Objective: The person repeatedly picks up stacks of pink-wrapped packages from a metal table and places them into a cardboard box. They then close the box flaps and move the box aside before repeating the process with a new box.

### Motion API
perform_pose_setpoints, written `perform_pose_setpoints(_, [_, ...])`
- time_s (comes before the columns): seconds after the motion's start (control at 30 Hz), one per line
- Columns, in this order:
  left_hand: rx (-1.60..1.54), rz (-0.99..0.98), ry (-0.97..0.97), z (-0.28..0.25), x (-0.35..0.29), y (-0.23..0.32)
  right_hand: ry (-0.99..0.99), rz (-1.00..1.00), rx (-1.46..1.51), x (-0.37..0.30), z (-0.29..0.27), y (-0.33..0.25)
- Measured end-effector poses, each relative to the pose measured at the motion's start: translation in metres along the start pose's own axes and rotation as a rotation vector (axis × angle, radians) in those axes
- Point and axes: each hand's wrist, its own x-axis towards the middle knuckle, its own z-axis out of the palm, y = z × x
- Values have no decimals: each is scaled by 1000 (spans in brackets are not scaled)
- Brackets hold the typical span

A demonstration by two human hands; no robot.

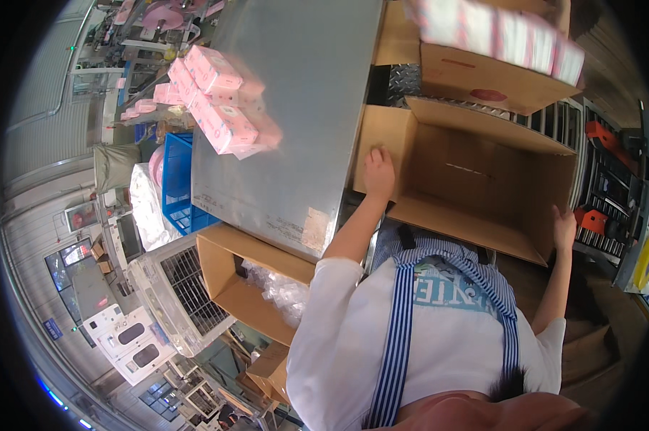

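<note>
An open, empty cardboard box (475, 161) stands in front of my body, its inside facing up. My left hand (380, 172) lies on the box's left flap, fingers a little bent and apart. At the box's right edge, my right hand (565, 228) grips the cardboard with the thumb up; part of its fingers is hidden. Just beyond is a second cardboard box (475, 77), with a row of pink-and-white packs (504, 36) along its top, blurred.
To the left runs a grey metal table (288, 122) bearing a stack of pink packs (220, 122). A blue crate (177, 183) stands beside it. Nearer, a carton (224, 287) holds clear plastic (285, 291). Roller conveyor (568, 129) and red-orange parts (590, 219) lie right.
</note>
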Motion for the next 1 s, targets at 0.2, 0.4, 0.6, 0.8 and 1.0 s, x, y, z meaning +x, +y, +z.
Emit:
perform_pose_setpoints(0.2, [-11, -47, -148, -112, 132, -101, 84, 152, -131, -25, 70, -99])
perform_pose_setpoints(0.4, [420, -746, 182, -159, 245, -354, 443, 44, -659, -34, 66, -53])
perform_pose_setpoints(0.6, [287, -410, 37, -143, 218, -385, 696, -428, -529, -31, 70, -185])
perform_pose_setpoints(0.8, [13, -713, 208, -164, 124, -379, 150, -854, -89, -23, 175, -459])
perform_pose_setpoints(1.0, [-1064, -628, 177, -133, 105, -375, -849, -432, 925, -5, 315, -635])
